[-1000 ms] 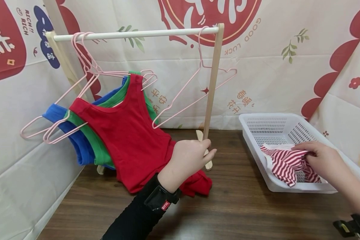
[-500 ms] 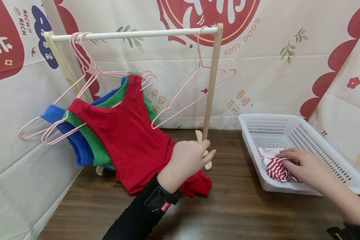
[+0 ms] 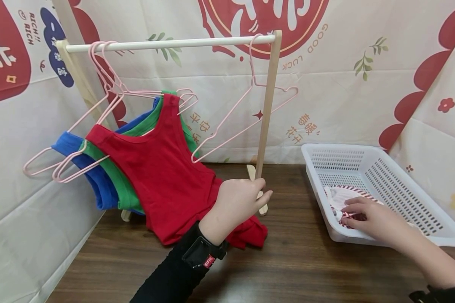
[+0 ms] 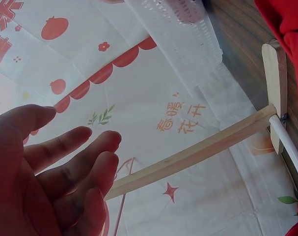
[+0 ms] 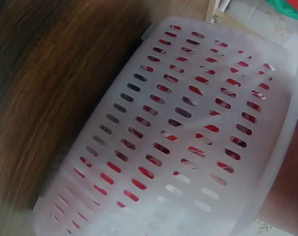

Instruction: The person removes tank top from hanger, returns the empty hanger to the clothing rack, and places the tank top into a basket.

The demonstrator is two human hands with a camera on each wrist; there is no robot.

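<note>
My right hand (image 3: 375, 216) is down inside the white plastic basket (image 3: 405, 176), its thumb and fingers gripping a crumpled red-and-white striped garment (image 3: 341, 197). Part of that garment is hidden under the hand; in the right wrist view, its red shows through the slots of the basket wall (image 5: 153, 105). My left hand (image 3: 236, 200) is beside the foot of the clothes rack's wooden post (image 3: 268, 109), in front of a red tank top (image 3: 159, 160). Its fingers are loosely bent and hold nothing in the left wrist view, where the left hand (image 4: 65, 172) lies near the post (image 4: 198, 152).
Green (image 3: 127, 176) and blue (image 3: 102, 187) tops hang behind the red one on pink hangers at the left of the white rail (image 3: 174, 42). A bare pink hanger (image 3: 231, 110) hangs at the rail's right end. The rack stands on a brown wooden table (image 3: 288, 269).
My right hand has moved left inside the basket with the striped garment, which now lies lower and shows more of its white side. The left hand and hanging clothes stay in place.
</note>
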